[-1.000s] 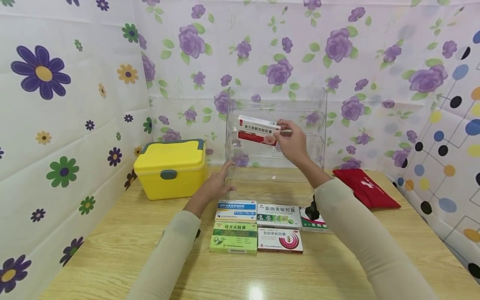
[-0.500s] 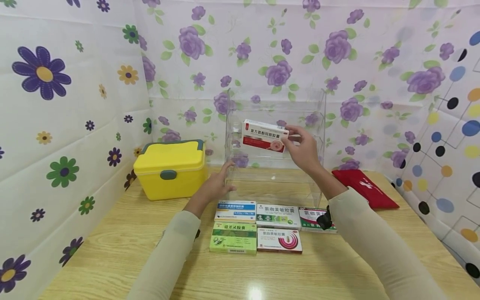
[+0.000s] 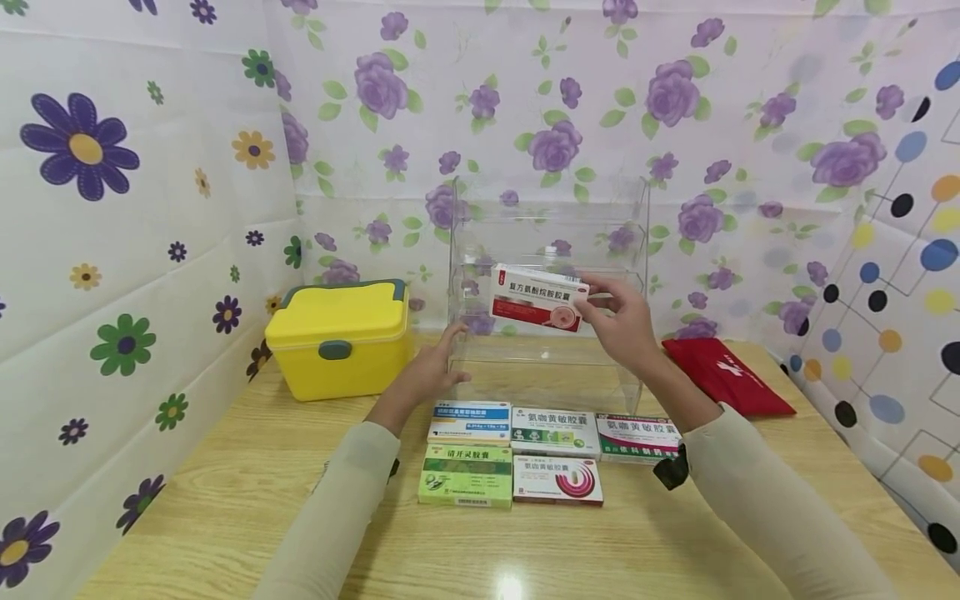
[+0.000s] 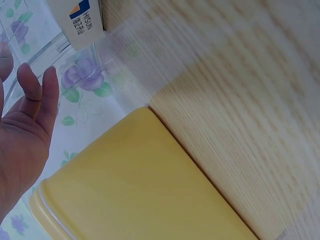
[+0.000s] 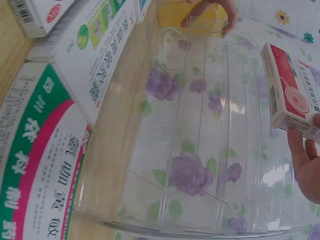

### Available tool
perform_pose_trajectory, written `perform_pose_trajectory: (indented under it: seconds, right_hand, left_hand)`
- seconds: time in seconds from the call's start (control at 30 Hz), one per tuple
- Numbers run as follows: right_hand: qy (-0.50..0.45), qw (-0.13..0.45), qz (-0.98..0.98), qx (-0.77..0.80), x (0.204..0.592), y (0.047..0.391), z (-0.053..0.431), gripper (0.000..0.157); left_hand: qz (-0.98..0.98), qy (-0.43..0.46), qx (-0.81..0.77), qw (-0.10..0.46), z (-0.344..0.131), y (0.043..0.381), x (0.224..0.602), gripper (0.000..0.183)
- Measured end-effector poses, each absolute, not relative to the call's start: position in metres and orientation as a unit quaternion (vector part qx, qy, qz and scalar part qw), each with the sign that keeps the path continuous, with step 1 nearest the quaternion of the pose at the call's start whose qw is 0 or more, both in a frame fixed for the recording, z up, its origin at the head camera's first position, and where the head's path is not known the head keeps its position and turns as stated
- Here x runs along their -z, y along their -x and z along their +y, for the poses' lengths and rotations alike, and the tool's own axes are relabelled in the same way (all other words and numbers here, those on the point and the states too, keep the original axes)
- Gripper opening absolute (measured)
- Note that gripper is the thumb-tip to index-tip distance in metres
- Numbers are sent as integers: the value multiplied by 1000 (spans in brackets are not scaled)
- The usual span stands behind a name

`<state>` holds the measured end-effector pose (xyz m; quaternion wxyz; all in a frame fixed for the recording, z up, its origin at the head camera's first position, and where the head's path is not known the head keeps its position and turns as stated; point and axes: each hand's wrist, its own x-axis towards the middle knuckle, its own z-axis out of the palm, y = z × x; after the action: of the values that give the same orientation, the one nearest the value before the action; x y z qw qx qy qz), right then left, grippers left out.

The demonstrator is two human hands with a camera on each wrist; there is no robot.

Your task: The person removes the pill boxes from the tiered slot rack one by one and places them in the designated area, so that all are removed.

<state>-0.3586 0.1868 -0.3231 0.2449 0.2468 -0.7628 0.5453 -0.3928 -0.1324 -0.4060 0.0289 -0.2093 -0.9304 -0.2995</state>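
Note:
My right hand [image 3: 626, 321] pinches a red and white medicine box [image 3: 537, 300] by its right end, in front of a clear stepped display rack [image 3: 551, 350]. The box's printed front faces me, its right end slightly lower. In the right wrist view, thumb and fingers meet that box [image 5: 290, 92] at its end. My left hand [image 3: 427, 371] rests at the rack's left edge, thumb and forefinger spread apart; in the left wrist view, the fingers of the left hand [image 4: 25, 135] are loosely bent beside the clear plastic.
Before the rack lie a blue-white box [image 3: 470, 422], a green-white box [image 3: 555, 432], a green-pink box [image 3: 637, 437], a lime green box [image 3: 465, 477] and a white-magenta box [image 3: 557, 481]. A yellow case [image 3: 337, 342] stands left, a red pouch [image 3: 727, 375] right.
My right hand has brought the red and white box down and a little to the right, from the rack's upper steps to its lower ones. The left hand has stayed in place.

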Motion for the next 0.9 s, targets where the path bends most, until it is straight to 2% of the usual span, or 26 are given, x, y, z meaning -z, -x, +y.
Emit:
perform_pose_trajectory:
  seconds: [0.33, 0.9]
  right_hand:
    - [-246, 221, -756, -565, 342, 346, 201, 38]
    - [-208, 145, -807, -534, 358, 297, 239, 42]
  left_hand:
    - [-933, 205, 295, 27, -134, 392, 405, 85]
    - [-925, 233, 296, 39, -136, 395, 408, 84]
